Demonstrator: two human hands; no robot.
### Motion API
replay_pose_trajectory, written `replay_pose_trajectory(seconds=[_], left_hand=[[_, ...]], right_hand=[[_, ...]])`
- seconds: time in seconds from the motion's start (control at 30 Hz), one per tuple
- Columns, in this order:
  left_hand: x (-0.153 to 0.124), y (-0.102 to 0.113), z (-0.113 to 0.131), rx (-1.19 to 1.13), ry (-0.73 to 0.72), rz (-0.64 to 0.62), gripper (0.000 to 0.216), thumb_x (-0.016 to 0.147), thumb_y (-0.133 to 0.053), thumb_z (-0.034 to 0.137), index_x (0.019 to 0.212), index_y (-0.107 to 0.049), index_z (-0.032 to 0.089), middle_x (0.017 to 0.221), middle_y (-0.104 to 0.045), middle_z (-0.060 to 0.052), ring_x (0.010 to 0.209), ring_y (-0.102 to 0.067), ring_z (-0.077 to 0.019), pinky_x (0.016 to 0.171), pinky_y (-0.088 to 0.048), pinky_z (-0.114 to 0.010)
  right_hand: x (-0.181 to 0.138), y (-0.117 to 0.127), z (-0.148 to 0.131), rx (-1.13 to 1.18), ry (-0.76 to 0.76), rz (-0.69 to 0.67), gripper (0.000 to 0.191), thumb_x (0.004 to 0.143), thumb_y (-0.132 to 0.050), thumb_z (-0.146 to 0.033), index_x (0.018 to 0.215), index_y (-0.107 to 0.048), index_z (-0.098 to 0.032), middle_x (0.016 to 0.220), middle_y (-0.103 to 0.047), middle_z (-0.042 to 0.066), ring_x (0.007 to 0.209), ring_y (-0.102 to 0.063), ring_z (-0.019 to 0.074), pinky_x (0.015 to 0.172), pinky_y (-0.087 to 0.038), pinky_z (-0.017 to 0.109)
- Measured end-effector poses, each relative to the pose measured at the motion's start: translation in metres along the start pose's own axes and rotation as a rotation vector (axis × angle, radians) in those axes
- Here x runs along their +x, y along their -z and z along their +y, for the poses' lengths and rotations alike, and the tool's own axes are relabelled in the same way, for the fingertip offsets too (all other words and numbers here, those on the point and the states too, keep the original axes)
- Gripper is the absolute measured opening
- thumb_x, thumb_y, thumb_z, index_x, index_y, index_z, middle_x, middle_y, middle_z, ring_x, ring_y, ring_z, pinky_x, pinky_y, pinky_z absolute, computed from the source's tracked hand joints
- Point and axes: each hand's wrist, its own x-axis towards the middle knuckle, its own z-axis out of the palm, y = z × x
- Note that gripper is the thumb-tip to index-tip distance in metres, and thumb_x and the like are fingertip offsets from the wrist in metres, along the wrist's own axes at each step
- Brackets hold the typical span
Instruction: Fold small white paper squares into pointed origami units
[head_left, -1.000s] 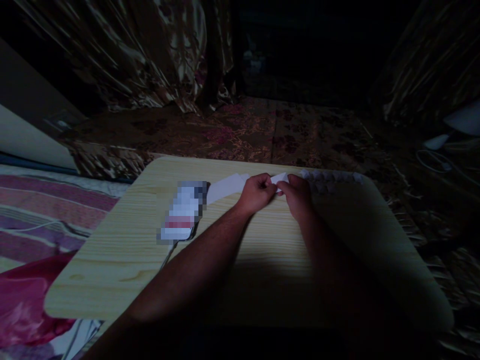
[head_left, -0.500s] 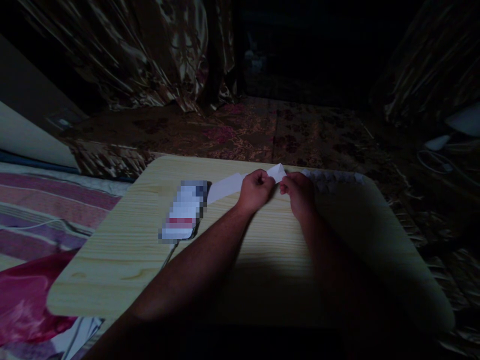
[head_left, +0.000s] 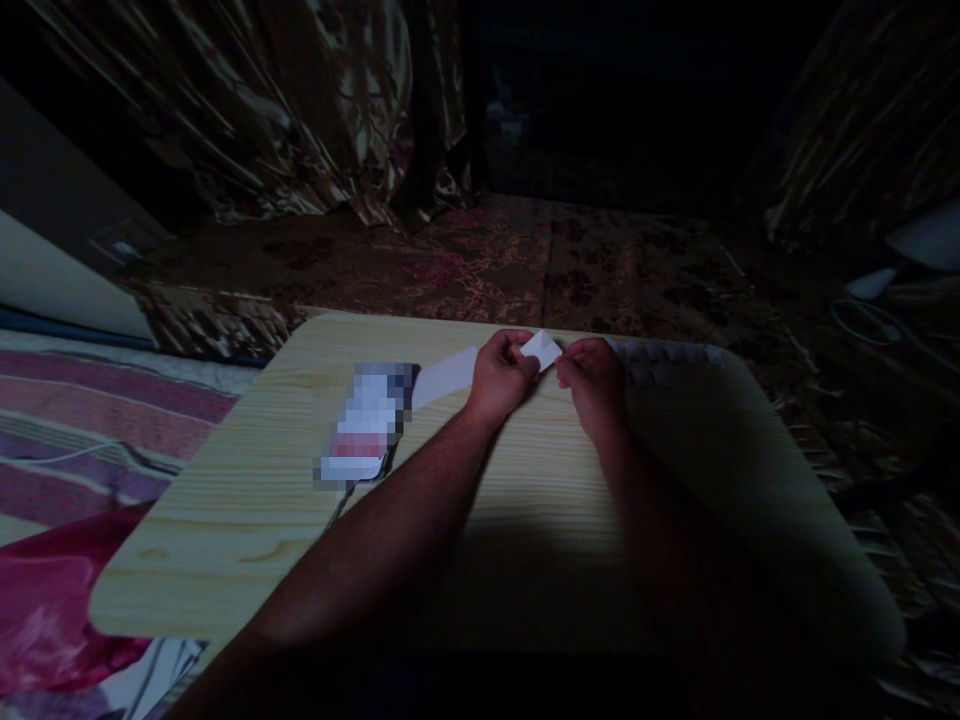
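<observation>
A small folded piece of white paper (head_left: 541, 350) is held between my two hands above the far side of the wooden table (head_left: 225, 500). My left hand (head_left: 504, 370) grips its left side, thumb lying on top. The fingertips of my right hand (head_left: 596, 375) pinch its right corner. To the left of my left hand lies a flat white sheet of paper (head_left: 444, 378), its right end hidden behind the hand. Several small folded paper pieces (head_left: 667, 353) sit in rows along the far right edge, just beyond my right hand.
A blurred-out phone (head_left: 367, 420) with a cable lies left of my left forearm. Striped bedding (head_left: 90, 420) and a pink cloth (head_left: 60, 600) are at the left. Patterned fabric (head_left: 517, 270) covers the ledge behind the table. A white cable (head_left: 862, 318) lies at right.
The folded paper has shifted slightly left and turned, showing a flatter face. My left hand's thumb now lies across it, and my right hand has moved a little left with it.
</observation>
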Motion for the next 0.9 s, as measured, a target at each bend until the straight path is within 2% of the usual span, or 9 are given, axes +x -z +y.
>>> replay_pose_trajectory(seconds=[0.27, 0.57, 0.73, 0.9], left_hand=[[-0.0027, -0.0019, 0.0062, 0.001, 0.026, -0.043, 0.037, 0.062, -0.075, 0.017, 0.098, -0.065, 0.015, 0.067, -0.068, 0.001, 0.051, -0.056, -0.0103, 0.049, -0.040, -0.021], [-0.0040, -0.0009, 0.0081, 0.062, 0.053, -0.095, 0.022, 0.061, -0.077, 0.020, 0.080, -0.067, 0.015, 0.065, -0.068, 0.000, 0.052, -0.054, -0.0096, 0.050, -0.040, -0.021], [-0.0056, 0.0000, 0.0099, 0.093, 0.085, -0.149, 0.016, 0.067, -0.076, 0.025, 0.076, -0.069, 0.014, 0.060, -0.066, 0.000, 0.047, -0.049, -0.0081, 0.045, -0.034, -0.020], [-0.0050, 0.0002, 0.0097, 0.062, 0.095, -0.136, 0.017, 0.067, -0.077, 0.024, 0.079, -0.070, 0.014, 0.061, -0.068, -0.001, 0.047, -0.053, -0.0087, 0.046, -0.037, -0.020]], right_hand=[[-0.0012, -0.0010, -0.0005, -0.113, 0.039, 0.003, 0.024, 0.070, -0.073, -0.036, 0.085, -0.061, -0.022, 0.072, -0.068, -0.001, 0.063, -0.062, 0.0161, 0.058, -0.049, 0.028], [-0.0011, -0.0007, 0.0054, -0.119, 0.093, 0.000, 0.016, 0.074, -0.069, -0.036, 0.080, -0.064, -0.023, 0.068, -0.067, -0.002, 0.060, -0.060, 0.0153, 0.056, -0.048, 0.027], [-0.0027, 0.0011, 0.0015, -0.120, 0.121, -0.045, 0.013, 0.076, -0.067, -0.034, 0.081, -0.066, -0.022, 0.064, -0.063, -0.004, 0.057, -0.058, 0.0142, 0.055, -0.046, 0.026], [-0.0030, 0.0027, 0.0035, -0.099, 0.102, -0.104, 0.009, 0.077, -0.066, -0.032, 0.081, -0.067, -0.023, 0.064, -0.063, -0.003, 0.059, -0.059, 0.0146, 0.057, -0.049, 0.027]])
